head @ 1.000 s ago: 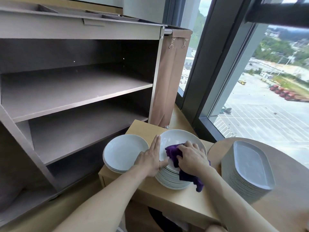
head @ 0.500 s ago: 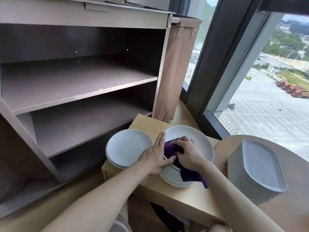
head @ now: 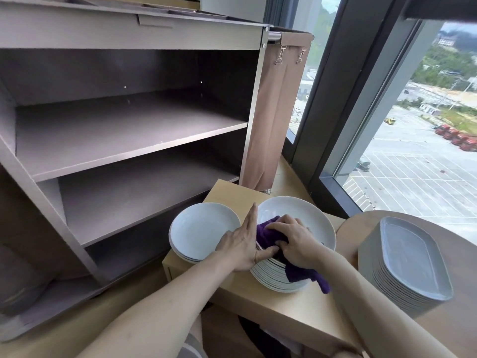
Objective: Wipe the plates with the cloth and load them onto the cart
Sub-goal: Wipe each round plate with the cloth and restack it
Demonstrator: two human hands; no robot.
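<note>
The purple cloth (head: 268, 235) lay bunched on the near-left part of the top plate (head: 304, 218) of a tall stack of round white plates (head: 278, 279), and one end of it hung over the stack's near rim and down its side. The right hand (head: 294, 242) pressed down on the cloth, its fingers curled and closed over the fabric. The left hand (head: 242, 244) rested against the left edge of that same stack, fingers straight and held together, thumb touching the rim beside the cloth; it gripped nothing.

Just left of the tall stack, nearly touching it, sat a short stack of round plates (head: 201, 231), only a few deep. Both stacks stood on a low light-wood table (head: 258, 303). Right of the tall stack, on a separate rounded wooden surface (head: 361, 223), stood a high stack of grey oblong platters (head: 410, 264).

Beyond and to the left of the tall stack stood the grey cart (head: 129, 140), open toward the camera, with bare shelves one above another. A tan fabric bag (head: 273, 117) hung by clips from a bar at the cart's right end, directly behind the tall stack. Farther right of the stack a large window with dark frames (head: 333, 99) looked down on a car park.
</note>
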